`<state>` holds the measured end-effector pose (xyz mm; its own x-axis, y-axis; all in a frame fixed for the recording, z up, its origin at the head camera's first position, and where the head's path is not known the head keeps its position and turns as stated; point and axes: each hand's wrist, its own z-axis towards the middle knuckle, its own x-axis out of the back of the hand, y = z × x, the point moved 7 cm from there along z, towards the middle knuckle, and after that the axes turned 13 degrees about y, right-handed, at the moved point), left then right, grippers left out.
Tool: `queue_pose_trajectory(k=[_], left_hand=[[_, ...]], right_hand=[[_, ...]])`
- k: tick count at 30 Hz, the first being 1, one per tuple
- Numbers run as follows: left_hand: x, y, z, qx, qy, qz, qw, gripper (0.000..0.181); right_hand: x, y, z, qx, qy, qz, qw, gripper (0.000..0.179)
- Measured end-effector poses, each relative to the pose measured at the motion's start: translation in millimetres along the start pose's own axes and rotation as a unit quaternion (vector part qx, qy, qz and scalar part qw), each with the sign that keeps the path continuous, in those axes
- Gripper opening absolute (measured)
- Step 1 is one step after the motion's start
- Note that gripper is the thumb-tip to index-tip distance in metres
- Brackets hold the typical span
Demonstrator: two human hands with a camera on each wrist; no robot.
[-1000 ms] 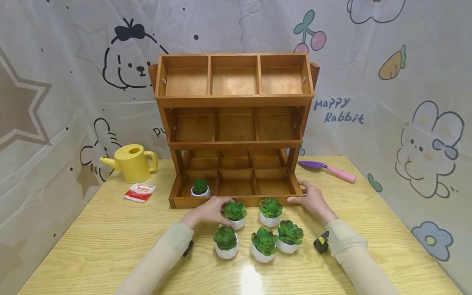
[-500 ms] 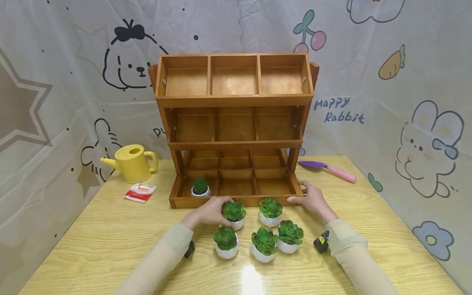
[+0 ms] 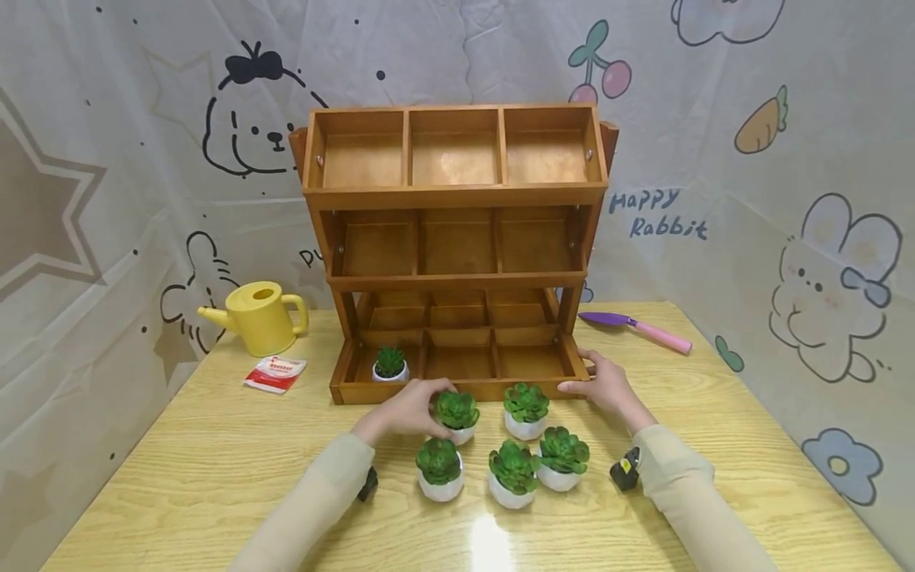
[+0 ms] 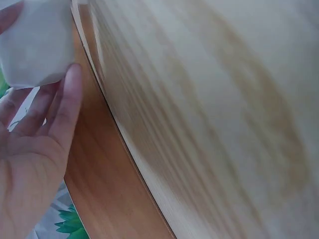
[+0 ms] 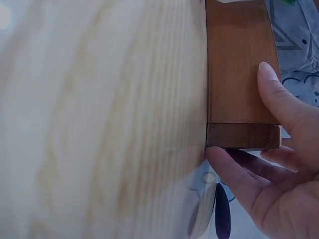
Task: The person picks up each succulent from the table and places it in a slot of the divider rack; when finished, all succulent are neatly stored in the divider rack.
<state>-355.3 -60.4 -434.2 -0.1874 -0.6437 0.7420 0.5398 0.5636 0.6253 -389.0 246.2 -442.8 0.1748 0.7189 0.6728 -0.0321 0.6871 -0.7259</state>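
My left hand [image 3: 407,409] grips a potted succulent [image 3: 457,410] in front of the wooden tiered shelf [image 3: 457,196]. In the left wrist view its white pot [image 4: 37,45] sits between thumb and fingers, beside the shelf's front board. With the thumb on the front board [image 5: 241,64] and fingers around the side, my right hand [image 3: 606,387] holds the shelf's lower right corner. A small spiky plant [image 3: 389,362] in a white pot stands in the bottom tier's left compartment. Near my hands, several more succulents stand on the table, one [image 3: 526,403] close to the shelf.
At the left are a yellow watering can [image 3: 263,319] and a red-and-white packet [image 3: 275,374]. A purple-bladed trowel [image 3: 636,329] with a pink handle lies at the back right. Printed cloth [image 3: 801,238] hangs behind and on both sides of the wooden table [image 3: 214,469].
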Motion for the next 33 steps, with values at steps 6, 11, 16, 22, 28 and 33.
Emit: queue_pose_trajectory(k=[6,11,16,22,28,33], left_hand=[[7.7,2.9,1.0,-0.005,0.037,-0.021,0.9991,0.057],[16.5,6.9,4.2,-0.007,0.080,-0.048,0.9956,0.057],[25.4,10.0,9.0,-0.002,0.122,-0.053,0.9911,0.058],[31.8,14.5,15.9,-0.009,0.166,-0.025,0.9858,0.061],[34.2,19.4,21.3,-0.013,0.202,-0.010,0.9793,0.059],[35.7,15.8,25.9,0.011,0.240,-0.008,0.9707,0.059]], right_hand=[[-0.9,-1.9,-1.0,0.002,-0.003,0.001,1.0000,0.089],[-0.1,-2.1,-0.7,0.001,-0.002,-0.009,1.0000,0.090],[-0.2,-2.0,0.0,0.000,-0.002,-0.011,0.9999,0.088],[-0.9,-1.6,-0.2,-0.009,-0.003,-0.003,1.0000,0.089],[-1.0,-0.6,-0.7,-0.014,-0.003,0.002,0.9999,0.087],[-0.6,0.4,-1.4,-0.016,-0.004,-0.002,0.9999,0.087]])
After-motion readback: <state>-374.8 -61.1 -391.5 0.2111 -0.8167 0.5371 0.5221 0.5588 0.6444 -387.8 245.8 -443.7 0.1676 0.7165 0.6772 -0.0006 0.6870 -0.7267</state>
